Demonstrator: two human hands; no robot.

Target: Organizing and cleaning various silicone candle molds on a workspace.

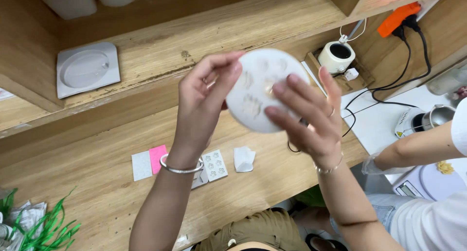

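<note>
Both your hands grip the round white silicone mould (258, 93).
Your left hand (204, 98) pinches its left edge; your right hand (309, 117) fingers press across its face.

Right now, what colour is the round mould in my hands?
White, with pale shapes pressed into it; the round mould shows in the head view.

two hands (204, 93), one round mould (260, 88), two bracelets (181, 167)

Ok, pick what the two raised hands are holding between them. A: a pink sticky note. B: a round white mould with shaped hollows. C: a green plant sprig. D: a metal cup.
B: the left hand and the right hand both grip a round white mould with shaped hollows, above the wooden table.
</note>
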